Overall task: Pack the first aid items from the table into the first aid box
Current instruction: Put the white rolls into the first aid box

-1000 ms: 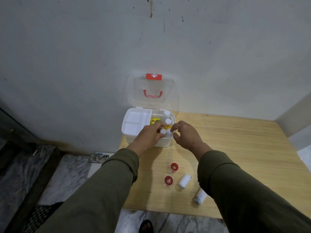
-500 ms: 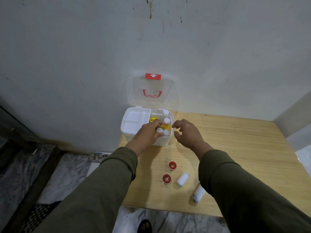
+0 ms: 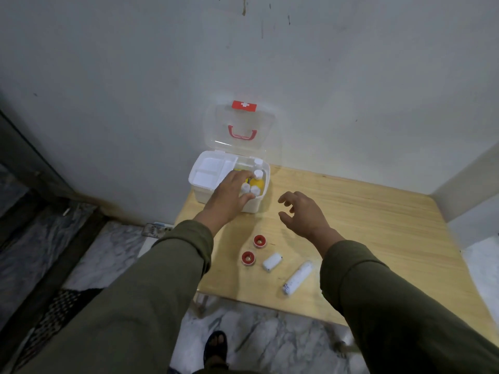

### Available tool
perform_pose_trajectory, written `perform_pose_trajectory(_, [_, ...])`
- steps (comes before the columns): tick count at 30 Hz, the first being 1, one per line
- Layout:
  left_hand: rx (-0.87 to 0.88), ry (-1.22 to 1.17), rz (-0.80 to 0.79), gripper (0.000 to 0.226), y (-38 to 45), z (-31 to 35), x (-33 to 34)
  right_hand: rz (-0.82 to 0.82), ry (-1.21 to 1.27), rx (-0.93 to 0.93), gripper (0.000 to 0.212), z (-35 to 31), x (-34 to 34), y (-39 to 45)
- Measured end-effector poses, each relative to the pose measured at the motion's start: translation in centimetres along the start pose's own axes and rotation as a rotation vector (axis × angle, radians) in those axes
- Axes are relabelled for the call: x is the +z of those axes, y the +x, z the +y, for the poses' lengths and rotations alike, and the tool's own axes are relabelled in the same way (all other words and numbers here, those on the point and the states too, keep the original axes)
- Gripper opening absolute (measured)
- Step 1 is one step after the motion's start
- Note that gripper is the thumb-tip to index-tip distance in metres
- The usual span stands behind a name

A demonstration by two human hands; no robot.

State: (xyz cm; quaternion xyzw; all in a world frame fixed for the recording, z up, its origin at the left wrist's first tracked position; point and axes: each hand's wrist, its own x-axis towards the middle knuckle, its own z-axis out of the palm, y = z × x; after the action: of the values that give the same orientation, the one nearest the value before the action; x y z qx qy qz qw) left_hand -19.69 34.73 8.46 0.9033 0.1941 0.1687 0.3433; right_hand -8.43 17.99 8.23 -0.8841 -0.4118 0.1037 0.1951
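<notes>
The white first aid box (image 3: pixel 205 195) stands open at the table's back left corner, its clear lid (image 3: pixel 240 130) leaning on the wall. Several white-capped bottles (image 3: pixel 258 174) with yellow contents stand in its right part. My left hand (image 3: pixel 229 195) reaches over the box's front rim, fingers resting on a small bottle (image 3: pixel 245 188); whether it grips the bottle is unclear. My right hand (image 3: pixel 302 214) hovers over the table right of the box, fingers spread, holding nothing. Two red tape rolls (image 3: pixel 259 241) (image 3: pixel 248 258), a small white bottle (image 3: pixel 272 261) and a long white tube (image 3: pixel 297 277) lie near the front edge.
The wooden table (image 3: pixel 378 225) sits in a wall corner. A white tray insert (image 3: pixel 209 171) fills the box's left part. Marble floor and my sandalled foot (image 3: pixel 215 346) show below the front edge. A dark doorway frame runs along the left.
My right hand has drawn back from the box to the right and opened. My left hand stays at the bottles in the box. The camera has tipped slightly.
</notes>
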Motion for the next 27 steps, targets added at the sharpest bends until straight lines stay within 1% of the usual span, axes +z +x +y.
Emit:
perform_pose_trajectory(3, [-0.023,0.034,-0.059,0.046,-2.1,1.2,2.2,-0.032,0.03,0.041,0.033,2.0,0.0,-2.6])
perform_pose_trajectory(6, [-0.06,0.032,-0.144,0.048,-4.1,2.3,4.9,-0.076,0.054,0.109,0.039,3.9,0.3,-5.1])
perform_pose_trajectory(9, [-0.121,0.076,-0.32,0.055,-6.0,2.6,7.7,-0.134,0.065,0.207,0.052,5.3,1.0,-7.1])
perform_pose_trajectory(11, [-0.145,0.147,-0.428,0.061,-6.9,2.5,8.9,-0.165,0.103,0.278,0.063,5.9,1.7,-8.1])
perform_pose_trajectory(13, [-0.138,0.254,-0.478,0.063,-7.4,2.7,9.7,-0.197,0.127,0.323,0.07,6.3,2.4,-8.8])
perform_pose_trajectory(16, [-0.132,0.357,-0.483,0.065,-7.9,3.0,10.6,-0.236,0.157,0.384,0.075,6.1,3.4,-9.4])
perform_pose_trajectory(18, [-0.162,0.4,-0.484,0.064,-8.2,3.2,11.1,-0.263,0.178,0.416,0.077,6.0,4.0,-9.8])
perform_pose_trajectory(22, [-0.198,0.455,-0.471,0.06,-8.7,3.4,11.8,-0.274,0.188,0.414,0.075,6.0,4.6,-10.4])
perform_pose_trajectory(25, [-0.207,0.419,-0.426,0.053,-9.0,3.4,12.1,-0.259,0.233,0.418,0.073,6.1,4.7,-10.6])
perform_pose_trajectory(27, [-0.272,0.327,-0.392,0.05,-9.1,3.4,12.2,-0.255,0.282,0.43,0.068,6.0,4.7,-10.5])
